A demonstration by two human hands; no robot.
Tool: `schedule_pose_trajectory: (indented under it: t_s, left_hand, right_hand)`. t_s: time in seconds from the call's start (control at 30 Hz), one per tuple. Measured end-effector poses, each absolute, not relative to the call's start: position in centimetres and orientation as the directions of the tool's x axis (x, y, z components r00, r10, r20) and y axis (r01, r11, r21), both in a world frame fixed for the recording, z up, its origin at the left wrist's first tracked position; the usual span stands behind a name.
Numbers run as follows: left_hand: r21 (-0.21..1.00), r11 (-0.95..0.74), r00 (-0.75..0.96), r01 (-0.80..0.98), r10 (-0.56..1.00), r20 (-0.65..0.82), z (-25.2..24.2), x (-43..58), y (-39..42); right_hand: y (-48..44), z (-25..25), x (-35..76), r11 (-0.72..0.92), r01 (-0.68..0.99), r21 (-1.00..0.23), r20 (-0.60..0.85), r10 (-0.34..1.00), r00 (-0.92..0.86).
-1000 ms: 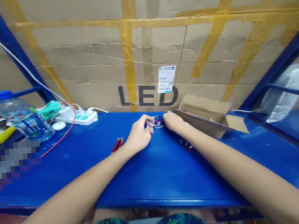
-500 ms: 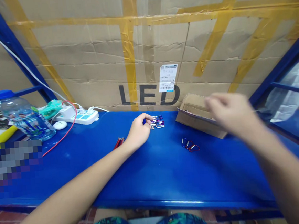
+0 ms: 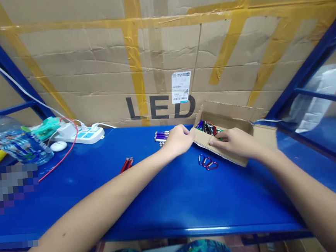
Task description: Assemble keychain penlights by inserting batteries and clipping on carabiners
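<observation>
My left hand (image 3: 180,141) is closed at the left front corner of a small cardboard box (image 3: 227,157). My right hand (image 3: 236,142) has its fingers curled over the front flap, pressing on it. Inside lie carabiners and small tubes (image 3: 205,127) in several colours, partly covered by the flap and my right hand. Just left of my left hand is a row of slim purple and silver tubes (image 3: 161,136), their right ends hidden behind it. In front of the box lie three carabiners (image 3: 207,162), one blue and two reddish.
Red tubes (image 3: 126,165) lie left of centre, behind my left forearm. A power strip (image 3: 91,135), a white mouse-like object (image 3: 58,146) and a water bottle (image 3: 18,139) stand at the left. A large taped carton (image 3: 105,68) forms the back; blue rack posts (image 3: 311,58) flank the table.
My left hand has moved right from the row of tubes to the box corner. My right hand has come down onto the box flap, and the contents now show. The view has shifted slightly right.
</observation>
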State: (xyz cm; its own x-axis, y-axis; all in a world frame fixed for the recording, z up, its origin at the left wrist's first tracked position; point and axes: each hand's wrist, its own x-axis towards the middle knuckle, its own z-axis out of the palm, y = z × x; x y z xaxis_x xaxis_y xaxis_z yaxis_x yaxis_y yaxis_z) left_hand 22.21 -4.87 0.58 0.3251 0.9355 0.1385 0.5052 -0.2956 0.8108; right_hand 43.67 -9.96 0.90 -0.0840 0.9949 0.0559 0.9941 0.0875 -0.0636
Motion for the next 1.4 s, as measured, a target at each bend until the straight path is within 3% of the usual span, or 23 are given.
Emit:
schedule_pose_trajectory:
  t_s: [0.13, 0.37, 0.53, 0.73, 1.0, 1.17, 1.4]
  left_hand:
    - [0.690, -0.383, 0.263, 0.614, 0.924, 0.279, 0.9, 23.9, -3.4]
    - [0.549, -0.385, 0.341, 0.742, 0.922, 0.185, 1.4, 26.6, -1.4]
    - [0.448, -0.413, 0.370, 0.793, 0.910, 0.186, 0.7, 26.9, -1.5]
    - [0.452, -0.417, 0.385, 0.788, 0.908, 0.166, 0.8, 27.0, -2.0]
    - [0.478, -0.397, 0.371, 0.784, 0.916, 0.153, 0.7, 27.0, -2.5]
    - [0.485, -0.409, 0.378, 0.773, 0.911, 0.166, 0.8, 26.8, -2.7]
    - [0.520, -0.403, 0.383, 0.753, 0.911, 0.151, 0.7, 26.7, -2.7]
  right_hand:
    - [-10.1, 1.1, 44.2, 0.136, 0.985, -0.103, 0.082, 0.988, -0.127]
    - [-10.6, 0.9, 44.0, 0.224, 0.954, -0.198, 0.033, 0.975, -0.222]
    - [-10.0, 1.3, 45.1, 0.183, 0.931, -0.315, 0.008, 0.982, -0.190]
    - [-7.3, 2.4, 47.5, -0.001, 0.967, -0.255, 0.003, 1.000, 0.002]
    - [-4.6, 3.1, 46.9, -0.004, 1.000, -0.014, 0.080, 0.997, 0.006]
    - [-3.3, 2.2, 44.4, 0.066, 0.997, -0.039, 0.098, 0.993, -0.062]
    - [-2.4, 1.0, 43.4, -0.062, 0.998, 0.027, 0.129, 0.990, 0.058]
